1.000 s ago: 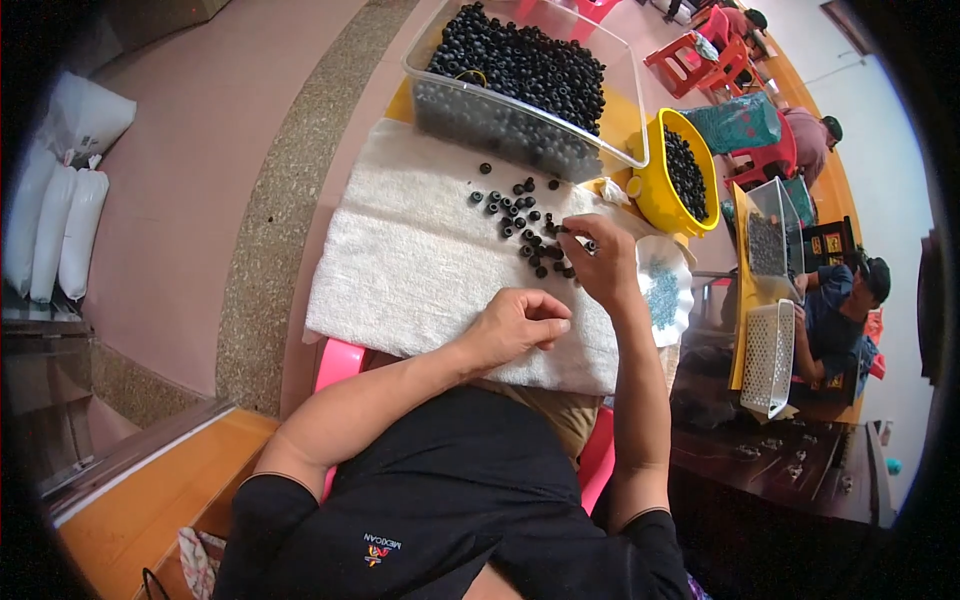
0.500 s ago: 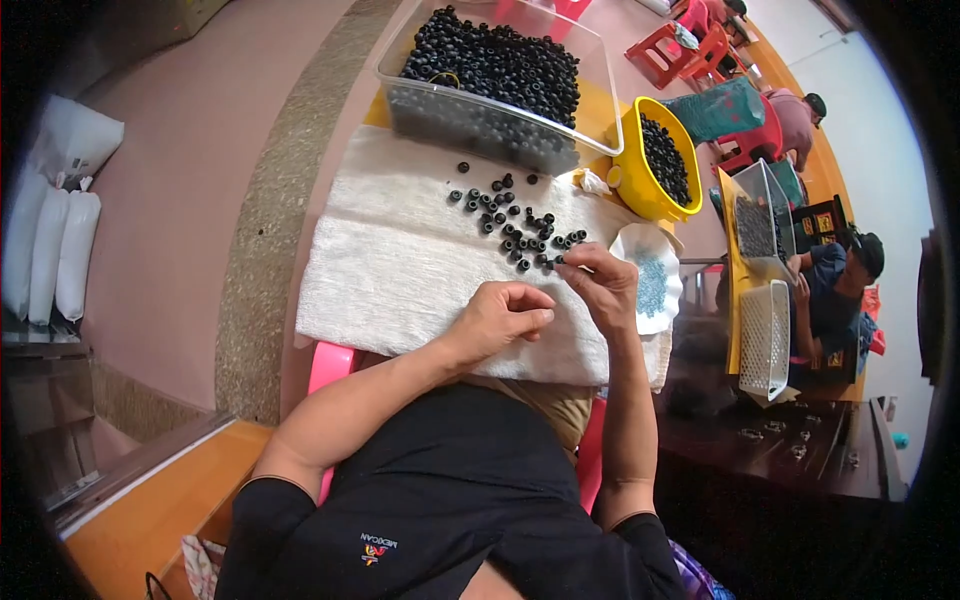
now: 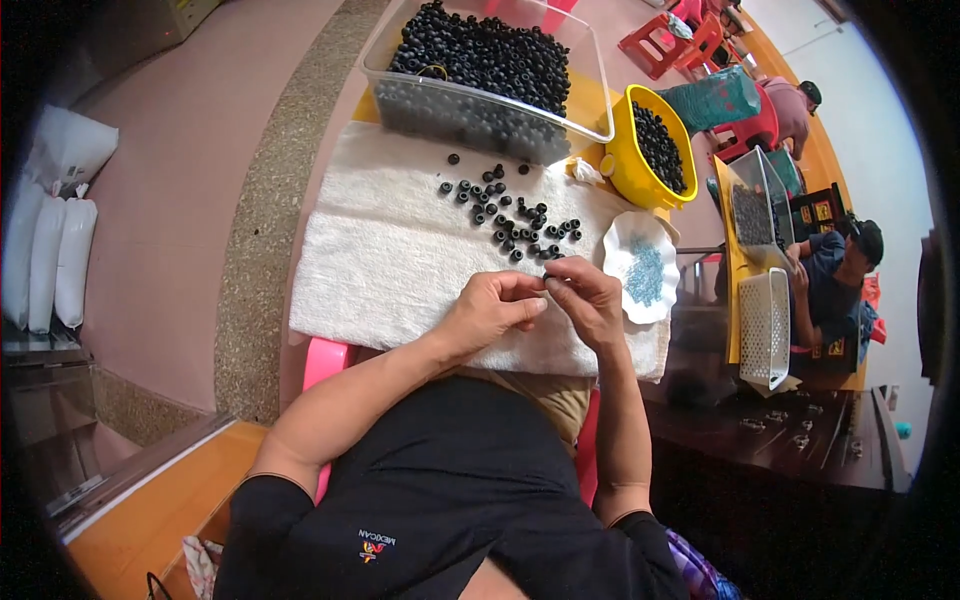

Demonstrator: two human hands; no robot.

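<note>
My left hand [image 3: 498, 303] and my right hand [image 3: 590, 303] meet fingertip to fingertip over the near part of a white towel [image 3: 370, 270]. Between the right thumb and forefinger a bit of a small black round piece [image 3: 548, 281] shows. The left thumb and forefinger are pinched together beside it; whatever they hold is too small to make out. Just beyond the hands, several loose black round pieces [image 3: 508, 236] with holes in them lie scattered on the towel. Right of my right hand is a white wavy-rimmed dish [image 3: 618, 236] with tiny pale blue bits in it.
A clear plastic bin [image 3: 470, 125] full of black pieces stands at the far edge, beside a yellow basin [image 3: 625, 165] holding more. Crumpled white paper [image 3: 584, 171] lies near the basin. At right, a co-worker [image 3: 835, 270] sits by another clear bin and a white basket [image 3: 765, 330].
My right hand has drawn back from the loose pieces to the left fingertips, with a black round piece between its fingers. The left hand stays nearly in place. The whole view has shifted slightly.
</note>
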